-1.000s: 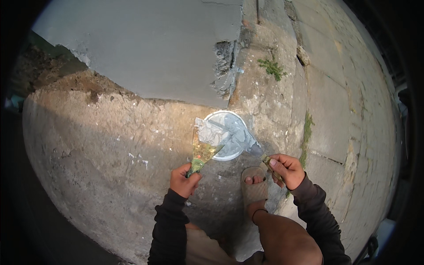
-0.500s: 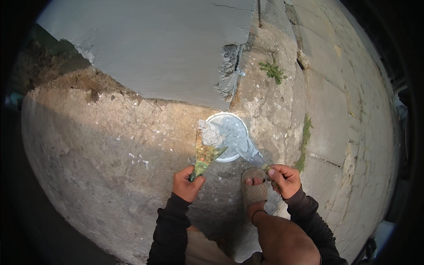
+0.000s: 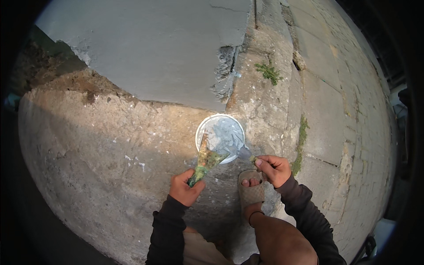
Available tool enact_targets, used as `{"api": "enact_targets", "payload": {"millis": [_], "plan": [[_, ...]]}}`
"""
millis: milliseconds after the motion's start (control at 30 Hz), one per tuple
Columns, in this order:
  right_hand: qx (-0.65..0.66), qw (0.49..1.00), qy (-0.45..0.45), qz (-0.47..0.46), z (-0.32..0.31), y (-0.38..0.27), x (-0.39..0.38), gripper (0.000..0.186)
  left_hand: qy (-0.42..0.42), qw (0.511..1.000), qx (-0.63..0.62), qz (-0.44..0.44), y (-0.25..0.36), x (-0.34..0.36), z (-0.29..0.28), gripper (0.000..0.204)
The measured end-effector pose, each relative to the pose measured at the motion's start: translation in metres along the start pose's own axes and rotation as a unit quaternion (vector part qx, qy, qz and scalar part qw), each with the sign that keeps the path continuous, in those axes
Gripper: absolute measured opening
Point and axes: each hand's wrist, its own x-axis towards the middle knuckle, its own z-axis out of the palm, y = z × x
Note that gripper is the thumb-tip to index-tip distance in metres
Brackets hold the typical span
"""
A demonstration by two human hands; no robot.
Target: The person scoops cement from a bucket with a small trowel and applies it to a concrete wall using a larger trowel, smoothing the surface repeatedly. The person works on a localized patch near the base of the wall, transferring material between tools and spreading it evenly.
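My left hand (image 3: pixel 186 189) is closed around the green handle of a wide, mottled putty knife (image 3: pixel 208 157). Its blade lies over the front-left part of a round white tub (image 3: pixel 198 134), which holds pale grey paste (image 3: pixel 223 132). My right hand (image 3: pixel 274 171) grips a second, narrower knife (image 3: pixel 245 153) with a grey blade that dips into the tub's right side, partly coated in paste. Both blade tips are hard to separate from the paste. The tub stands on stained concrete just in front of my sandalled foot (image 3: pixel 250 187).
A grey plastered block (image 3: pixel 141 48) with chipped edges lies beyond the tub. Weathered concrete (image 3: pixel 97 145) spreads left, and cracked paving slabs (image 3: pixel 327 128) run along the right. Small green weeds (image 3: pixel 269 73) grow in the cracks. Dark soil (image 3: pixel 48 66) shows at upper left.
The wide knife in my left hand has shifted down, its blade now turned more over the tub's front-left. My right hand and its knife have moved slightly left, nearer the tub.
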Motion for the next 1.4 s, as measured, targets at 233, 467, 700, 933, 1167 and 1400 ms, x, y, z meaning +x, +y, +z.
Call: {"api": "enact_targets", "payload": {"millis": [233,467,700,933,1167,1400], "plan": [[-0.224,0.966,-0.049,-0.116,-0.024,-0.011,0.031,0.020,-0.027,0.999,0.031,-0.024,0.010,0.000,-0.015,0.011],[-0.258,0.948,-0.021,-0.184,-0.021,-0.006,0.040,0.016,-0.031,0.998,0.043,-0.017,0.000,0.002,-0.010,0.012],[-0.131,0.984,-0.014,-0.120,-0.024,0.009,0.043,0.014,-0.059,0.985,-0.064,-0.151,-0.008,0.009,-0.006,0.010],[-0.096,0.990,-0.061,-0.084,-0.023,-0.005,0.049,0.015,-0.074,0.971,-0.149,-0.170,-0.006,0.016,-0.001,0.006],[-0.150,0.967,-0.139,-0.155,-0.036,-0.039,0.067,0.025,-0.051,0.964,-0.161,-0.204,-0.012,0.027,0.013,0.007],[-0.266,0.945,-0.152,-0.119,-0.062,-0.086,0.133,0.027,-0.009,0.962,-0.165,-0.216,-0.020,0.023,0.009,0.007]]}}
